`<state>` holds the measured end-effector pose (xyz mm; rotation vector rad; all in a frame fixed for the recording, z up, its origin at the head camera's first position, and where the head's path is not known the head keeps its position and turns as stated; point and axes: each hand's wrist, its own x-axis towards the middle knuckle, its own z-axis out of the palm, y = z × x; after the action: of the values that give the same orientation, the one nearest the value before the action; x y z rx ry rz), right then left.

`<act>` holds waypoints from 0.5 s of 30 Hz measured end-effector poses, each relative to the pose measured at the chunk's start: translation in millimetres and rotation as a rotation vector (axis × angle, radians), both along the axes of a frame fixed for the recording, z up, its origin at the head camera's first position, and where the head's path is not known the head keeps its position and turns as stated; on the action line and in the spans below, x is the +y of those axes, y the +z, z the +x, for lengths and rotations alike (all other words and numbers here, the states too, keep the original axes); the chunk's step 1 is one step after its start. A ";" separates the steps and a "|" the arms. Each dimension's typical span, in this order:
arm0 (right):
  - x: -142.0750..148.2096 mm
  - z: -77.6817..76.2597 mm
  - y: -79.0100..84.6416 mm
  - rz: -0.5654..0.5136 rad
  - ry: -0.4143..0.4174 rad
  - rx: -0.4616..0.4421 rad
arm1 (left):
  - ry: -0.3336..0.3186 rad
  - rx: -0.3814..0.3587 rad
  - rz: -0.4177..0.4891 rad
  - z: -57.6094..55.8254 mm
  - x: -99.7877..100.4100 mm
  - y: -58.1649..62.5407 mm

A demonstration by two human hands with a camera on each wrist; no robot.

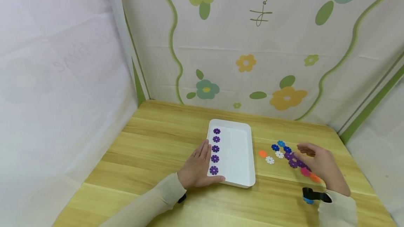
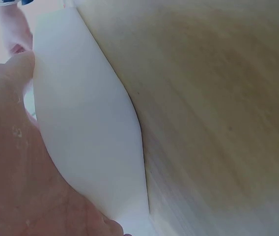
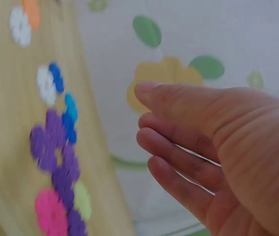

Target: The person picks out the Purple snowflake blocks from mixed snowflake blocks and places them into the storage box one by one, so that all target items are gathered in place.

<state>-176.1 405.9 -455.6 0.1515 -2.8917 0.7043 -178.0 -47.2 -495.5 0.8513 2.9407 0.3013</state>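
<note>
A white tray (image 1: pixel 234 153) lies on the table with several purple flower-shaped discs (image 1: pixel 215 149) in a column down its left side. My left hand (image 1: pixel 198 167) rests against the tray's near left corner, fingers straight along the left wall and thumb over the near rim. In the left wrist view the palm lies along the tray's white outer wall (image 2: pixel 88 113). My right hand (image 1: pixel 322 165) is over a loose cluster of purple flower discs (image 1: pixel 293 163) right of the tray. The right wrist view shows its thumb and fingers loosely bent, apart, with nothing between them.
Around the purple cluster lie white discs (image 1: pixel 269 160), blue discs (image 1: pixel 275 147), an orange disc (image 1: pixel 262 153) and a pink disc (image 1: pixel 305 172). Another blue disc (image 1: pixel 308 201) is under the right wrist strap. A flower-printed curtain (image 1: pixel 221 45) stands behind the wooden table (image 1: pixel 151 139).
</note>
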 end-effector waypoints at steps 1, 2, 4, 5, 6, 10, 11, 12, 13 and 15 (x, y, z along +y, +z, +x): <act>7.1 0.3 -3.2 -0.003 -0.021 -0.034 | -0.001 0.001 0.006 0.1 0.0 0.5; 13.9 0.5 -6.6 -0.009 -0.038 -0.066 | -0.003 0.002 0.010 0.2 -0.2 0.6; 26.4 1.4 -12.6 -0.020 -0.070 -0.119 | -0.007 0.008 0.012 0.7 -0.5 0.8; 31.9 1.9 -15.5 -0.025 -0.082 -0.139 | -0.008 0.007 0.012 0.9 -0.5 0.9; 37.4 2.5 -17.9 -0.029 -0.092 -0.159 | -0.008 0.008 0.012 0.8 -0.4 0.5; 53.8 3.4 -25.4 -0.026 -0.114 -0.212 | -0.003 0.008 0.010 0.7 -0.1 -0.9; 56.4 3.3 -26.7 -0.024 -0.117 -0.224 | -0.001 0.009 0.014 0.6 -0.1 -1.3; 58.7 3.1 -27.8 -0.026 -0.120 -0.240 | 0.001 0.009 0.015 0.5 -0.1 -1.4; 60.5 2.8 -28.8 -0.024 -0.121 -0.256 | 0.003 0.011 0.015 0.5 -0.1 -1.4; 63.1 2.6 -30.6 -0.030 -0.119 -0.280 | 0.004 0.014 0.016 0.2 0.0 -1.7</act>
<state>-173.5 469.0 -486.2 -0.1331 -3.1174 0.8055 -177.8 -47.2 -497.2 0.8525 2.9574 0.3208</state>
